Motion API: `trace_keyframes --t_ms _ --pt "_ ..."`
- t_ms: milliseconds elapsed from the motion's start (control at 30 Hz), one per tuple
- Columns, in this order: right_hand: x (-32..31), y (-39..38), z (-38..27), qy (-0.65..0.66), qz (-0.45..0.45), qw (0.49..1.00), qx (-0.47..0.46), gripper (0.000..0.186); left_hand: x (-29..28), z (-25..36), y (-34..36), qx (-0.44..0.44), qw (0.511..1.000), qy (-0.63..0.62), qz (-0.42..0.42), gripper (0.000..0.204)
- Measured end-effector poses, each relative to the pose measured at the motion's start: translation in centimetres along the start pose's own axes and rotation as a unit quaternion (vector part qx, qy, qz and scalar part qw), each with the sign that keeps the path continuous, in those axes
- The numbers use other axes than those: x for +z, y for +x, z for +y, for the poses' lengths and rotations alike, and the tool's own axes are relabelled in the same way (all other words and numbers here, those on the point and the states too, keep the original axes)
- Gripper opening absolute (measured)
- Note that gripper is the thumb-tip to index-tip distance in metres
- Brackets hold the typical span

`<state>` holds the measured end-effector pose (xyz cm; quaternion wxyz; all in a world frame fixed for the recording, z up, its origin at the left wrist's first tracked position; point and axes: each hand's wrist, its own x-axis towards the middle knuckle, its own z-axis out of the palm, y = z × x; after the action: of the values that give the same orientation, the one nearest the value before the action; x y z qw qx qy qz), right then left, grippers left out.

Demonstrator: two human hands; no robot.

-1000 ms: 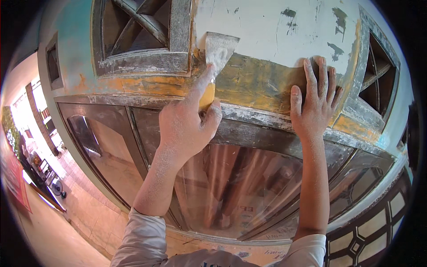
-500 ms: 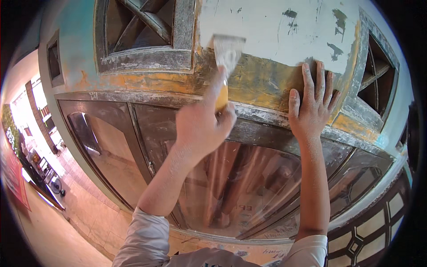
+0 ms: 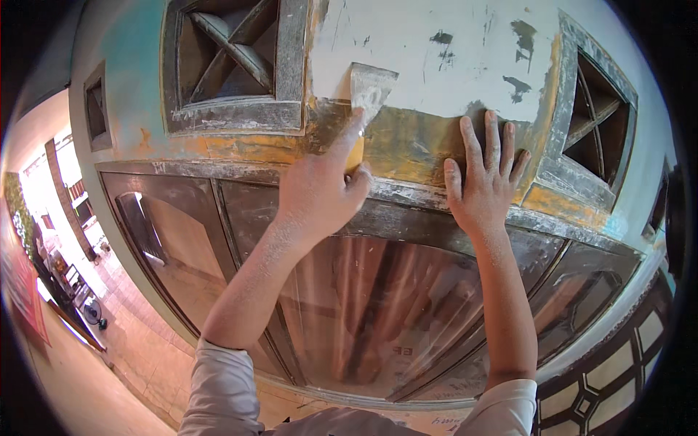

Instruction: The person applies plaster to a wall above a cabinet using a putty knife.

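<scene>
My left hand (image 3: 320, 185) is closed round the yellow handle of a scraper (image 3: 371, 87), with the index finger stretched along it. The scraper's wide, dusty blade points upward against the wall (image 3: 414, 51), where pale paint meets a rough brown and ochre band (image 3: 414, 142). To the right, my right hand (image 3: 483, 174) lies on that same band with fingers spread, fingertips reaching the edge of the pale paint. It holds nothing. Pale dust coats both hands and forearms.
Wooden vents with crossed slats flank the work area, one at the left (image 3: 225, 51), one at the right (image 3: 592, 116). Below runs a dark wooden frame with glass panes (image 3: 378, 312). A fan (image 3: 93, 311) stands on the tiled floor at far left; a patterned grille (image 3: 603, 363) is at lower right.
The view has shifted, so the wall and both hands sit a little further left and lower. My left hand still grips the scraper; my right palm stays on the wall.
</scene>
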<state>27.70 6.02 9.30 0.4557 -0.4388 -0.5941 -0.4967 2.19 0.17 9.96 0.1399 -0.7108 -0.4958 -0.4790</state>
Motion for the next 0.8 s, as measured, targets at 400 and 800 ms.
trace_keyframes --t_ms 400,800 --pt "-0.6 13.9 11.2 -0.039 0.111 0.991 -0.061 0.055 -7.5 3.2 15.5 0.083 0.977 0.127 0.147 0.056" --pt "-0.1 13.6 10.2 -0.069 0.135 0.987 -0.043 0.053 -13.1 10.3 22.0 0.029 0.957 0.273 0.099 0.056"
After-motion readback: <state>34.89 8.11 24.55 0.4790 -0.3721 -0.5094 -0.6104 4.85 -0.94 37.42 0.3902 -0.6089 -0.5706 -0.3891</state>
